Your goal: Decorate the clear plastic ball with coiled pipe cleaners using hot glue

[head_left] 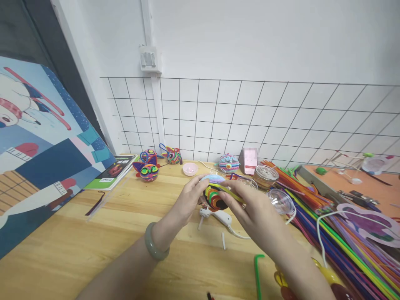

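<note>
My left hand grips the left side of a round ornament wrapped in pipe cleaners of several colours, with pale blue and purple at its top and orange, red, green and black rings facing me. A yellow pipe cleaner lies along its upper part and runs to the right. With thumb and fingers closed, my right hand holds this yellow strand at the ornament's right side. Just beneath sits a white hot glue gun on the table. A short white stick lies nearer to me.
Finished ornaments stand at the back left, near a pink dish. A phone leans at the back beside clear containers. Bundled pipe cleaners fill the right side. A green pipe cleaner lies in front; a picture board stands left.
</note>
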Demonstrator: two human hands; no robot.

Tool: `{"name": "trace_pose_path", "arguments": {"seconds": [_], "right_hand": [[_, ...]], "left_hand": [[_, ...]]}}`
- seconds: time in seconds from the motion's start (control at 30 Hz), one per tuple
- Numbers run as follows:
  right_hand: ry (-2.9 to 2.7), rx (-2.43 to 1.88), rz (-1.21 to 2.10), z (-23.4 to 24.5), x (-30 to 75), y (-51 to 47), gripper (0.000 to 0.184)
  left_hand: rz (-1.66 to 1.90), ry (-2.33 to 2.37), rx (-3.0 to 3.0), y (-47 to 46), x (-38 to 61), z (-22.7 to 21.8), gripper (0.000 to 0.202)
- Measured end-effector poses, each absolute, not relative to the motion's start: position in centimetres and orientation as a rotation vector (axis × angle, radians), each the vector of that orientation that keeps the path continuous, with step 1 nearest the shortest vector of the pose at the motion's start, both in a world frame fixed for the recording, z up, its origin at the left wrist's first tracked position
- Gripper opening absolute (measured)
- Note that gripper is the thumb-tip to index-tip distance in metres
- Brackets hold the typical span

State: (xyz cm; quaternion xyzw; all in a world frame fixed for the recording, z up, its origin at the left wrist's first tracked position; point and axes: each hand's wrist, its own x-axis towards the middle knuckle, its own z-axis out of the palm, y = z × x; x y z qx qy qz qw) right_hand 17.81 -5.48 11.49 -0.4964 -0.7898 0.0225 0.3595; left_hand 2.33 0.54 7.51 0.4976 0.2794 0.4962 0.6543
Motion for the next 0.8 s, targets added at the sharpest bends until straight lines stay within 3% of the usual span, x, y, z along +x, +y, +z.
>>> {"name": "trace_pose_path", "arguments": {"seconds": [0.27, 0.8], "right_hand": [[-2.013, -1.149, -0.353, 10.3, 17.3, -5.2, 0.020], [-2.099, -1.016, -0.167, 11.6, 18.5, -5.7, 0.019]], "left_hand": [[1.120, 0.579, 1.133, 0.1, 2.4, 7.7, 0.032], [1.080, 0.524, 1.364, -0.5, 1.4, 8.7, 0.057]]}}
